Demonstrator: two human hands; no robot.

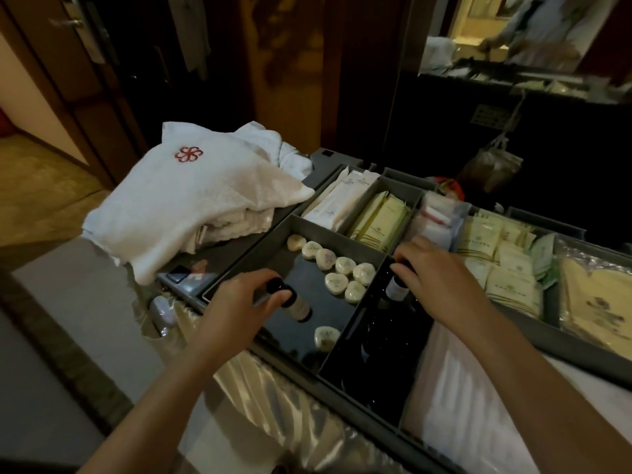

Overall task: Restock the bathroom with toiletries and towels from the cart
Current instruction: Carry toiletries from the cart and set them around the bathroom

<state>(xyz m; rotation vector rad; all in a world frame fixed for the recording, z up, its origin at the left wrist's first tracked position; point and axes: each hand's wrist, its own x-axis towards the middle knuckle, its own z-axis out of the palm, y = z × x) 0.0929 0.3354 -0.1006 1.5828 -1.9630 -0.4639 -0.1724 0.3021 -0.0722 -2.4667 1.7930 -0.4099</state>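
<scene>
1. The left hand [239,295] grasps a small bottle [297,304] by its dark cap, fingers wrapped round the top; the bottle leans over the black floor of the soap bin [273,230], with the hand at its 9 o'clock.
2. The right hand [441,278] closes on a second bottle [396,285] at its top, in the dark bin [362,367] at 3 o'clock of the soap bin (more dark bottles lie below it, hard to make out).
3. Wrapped soaps [342,268] sit in a loose cluster at 1 o'clock of the left hand; one more soap [325,336] lies apart at 5 o'clock of the held bottle.
4. Folded white towels [191,200], the top one with a red emblem, are stacked on the cart [513,340] at 11 o'clock of the left hand.
5. At 12 o'clock of the soaps, white sachets [337,201] fill one bin and yellow packets [381,218] the next.
6. At 2 o'clock of the right hand lie clear bags [439,217], then pale packets [502,268] and a bagged yellow cloth [596,302] at 3 o'clock.
</scene>
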